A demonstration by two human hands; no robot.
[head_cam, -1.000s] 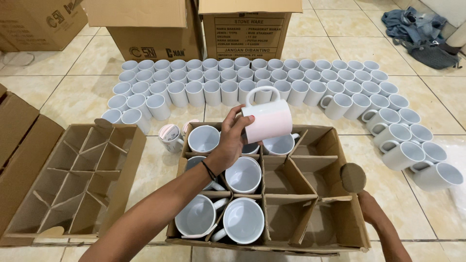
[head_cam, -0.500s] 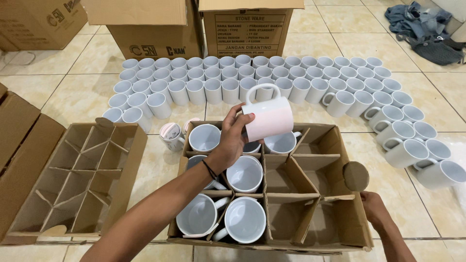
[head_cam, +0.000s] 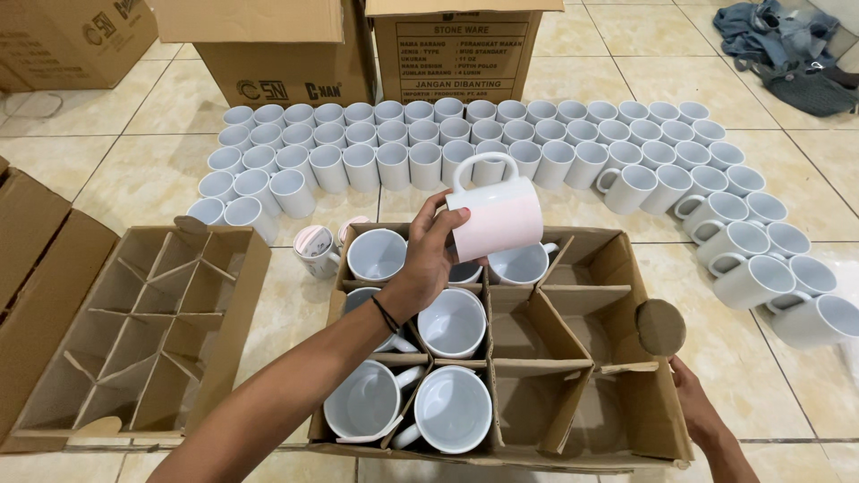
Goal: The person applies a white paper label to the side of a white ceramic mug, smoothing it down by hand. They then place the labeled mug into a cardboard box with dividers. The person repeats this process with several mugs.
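Cardboard box (head_cam: 626, 259) with dividers holds six white mugs in its left cells; right cells bare. Left hand (head_cam: 429, 259) is wrapped around a glossy white mug (head_cam: 497, 215), held tilted above the box's back row. Right hand (head_cam: 698, 411) rests at the box's near right corner, fingers hidden behind the flap, grip unclear. Second divider box (head_cam: 134, 340) sits left. Rows of mugs (head_cam: 465, 143) stand on tile floor (head_cam: 107, 179).

White mug (head_cam: 497, 215) in my left hand (head_cam: 429, 264), tipped sideways, handle up, above divided cardboard box (head_cam: 644, 420); right hand (head_cam: 696, 407) on box edge.
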